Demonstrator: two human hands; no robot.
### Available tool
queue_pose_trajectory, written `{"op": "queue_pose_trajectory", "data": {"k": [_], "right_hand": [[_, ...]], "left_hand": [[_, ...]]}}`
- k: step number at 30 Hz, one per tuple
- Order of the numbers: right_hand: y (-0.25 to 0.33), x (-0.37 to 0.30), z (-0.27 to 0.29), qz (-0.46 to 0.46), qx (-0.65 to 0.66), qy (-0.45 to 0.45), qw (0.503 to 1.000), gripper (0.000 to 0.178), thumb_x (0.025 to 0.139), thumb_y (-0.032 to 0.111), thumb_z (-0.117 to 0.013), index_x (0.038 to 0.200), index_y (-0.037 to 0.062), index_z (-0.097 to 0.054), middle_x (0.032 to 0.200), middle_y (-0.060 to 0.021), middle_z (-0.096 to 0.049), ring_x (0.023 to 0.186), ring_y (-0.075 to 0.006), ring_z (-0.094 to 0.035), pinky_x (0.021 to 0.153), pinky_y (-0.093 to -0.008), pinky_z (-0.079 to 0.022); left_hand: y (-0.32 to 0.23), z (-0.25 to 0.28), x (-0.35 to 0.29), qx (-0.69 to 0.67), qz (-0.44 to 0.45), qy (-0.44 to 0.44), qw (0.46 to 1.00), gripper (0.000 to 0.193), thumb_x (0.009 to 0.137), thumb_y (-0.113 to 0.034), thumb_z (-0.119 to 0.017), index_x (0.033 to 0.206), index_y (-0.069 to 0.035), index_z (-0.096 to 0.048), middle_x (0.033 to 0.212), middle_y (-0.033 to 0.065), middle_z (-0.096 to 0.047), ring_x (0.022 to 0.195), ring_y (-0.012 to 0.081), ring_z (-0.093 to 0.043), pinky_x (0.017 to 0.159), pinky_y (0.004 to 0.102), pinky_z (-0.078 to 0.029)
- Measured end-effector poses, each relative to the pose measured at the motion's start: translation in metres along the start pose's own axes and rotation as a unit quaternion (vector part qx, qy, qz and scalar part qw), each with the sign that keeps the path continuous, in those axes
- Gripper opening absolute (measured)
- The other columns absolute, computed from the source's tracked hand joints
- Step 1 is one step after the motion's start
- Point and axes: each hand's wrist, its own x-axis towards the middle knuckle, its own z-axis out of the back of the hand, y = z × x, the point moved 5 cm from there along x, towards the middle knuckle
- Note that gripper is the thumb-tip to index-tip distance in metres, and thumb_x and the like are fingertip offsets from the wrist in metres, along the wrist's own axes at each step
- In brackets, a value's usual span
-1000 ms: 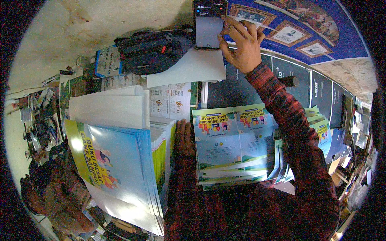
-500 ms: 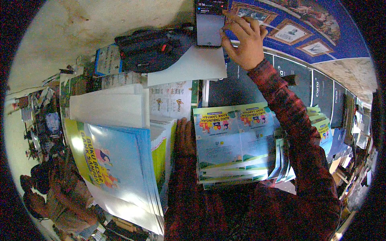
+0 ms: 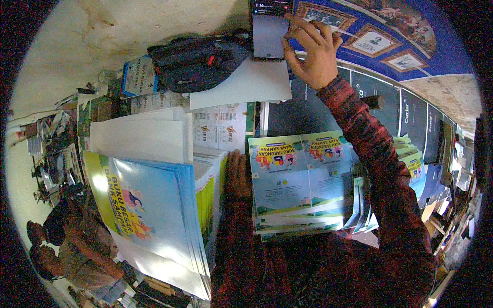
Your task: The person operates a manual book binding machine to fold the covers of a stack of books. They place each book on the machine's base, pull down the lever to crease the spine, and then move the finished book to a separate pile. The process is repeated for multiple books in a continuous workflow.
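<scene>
My right hand (image 3: 314,55) is raised beside an upright smartphone (image 3: 268,35) with a lit grey screen. Its thumb and forefinger are apart at the phone's right edge; I cannot tell how firmly they touch. A thin pale strip (image 3: 345,33) shows behind the fingers, and whether it is held is unclear. My left hand (image 3: 238,174) lies low with fingers stretched out. It sits between a pile of blue-green printed cover sheets (image 3: 303,179) on its right and a stack of booklets with green edges (image 3: 205,197) on its left.
Large glossy blue-and-yellow covers (image 3: 149,205) lie at left, beside white sheets (image 3: 138,136). Behind are a dark bag (image 3: 197,61), white paper (image 3: 241,87) and black boxes (image 3: 300,110). More printed sheets (image 3: 411,164) lie at right. People (image 3: 82,246) are at far left.
The whole view has shifted slightly. Both hands keep nearly the same places and poses. At far left, a person has changed posture a little.
</scene>
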Motion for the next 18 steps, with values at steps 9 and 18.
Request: {"op": "queue_pose_trajectory", "data": {"k": [9,18], "right_hand": [[0.003,-0.001,-0.002,0.006,0.008,0.001,1.0,0.016,0.078,0.024,-0.07,0.092,0.0181,-0.066,0.129,0.0028,-0.059,0.111,-0.0263,-0.051,0.091,-0.051,-0.034],[0.005,-0.011,-0.009,0.004,0.012,0.029,1.0,0.017,0.077,0.023,-0.07,0.093,0.0174,-0.066,0.129,0.003,-0.059,0.111,-0.026,-0.05,0.091,-0.0477,-0.033]], "left_hand": [[-0.007,0.012,0.006,0.018,-0.028,0.02,0.999,0.046,0.093,-0.015,-0.05,0.134,0.005,-0.042,0.146,0.0255,-0.035,0.137,0.0439,-0.03,0.114,0.0526,-0.025],[-0.004,0.005,0.004,0.045,-0.02,0.037,0.998,0.048,0.093,-0.015,-0.049,0.136,0.004,-0.041,0.148,0.024,-0.033,0.139,0.0433,-0.028,0.115,0.0522,-0.023]]}}
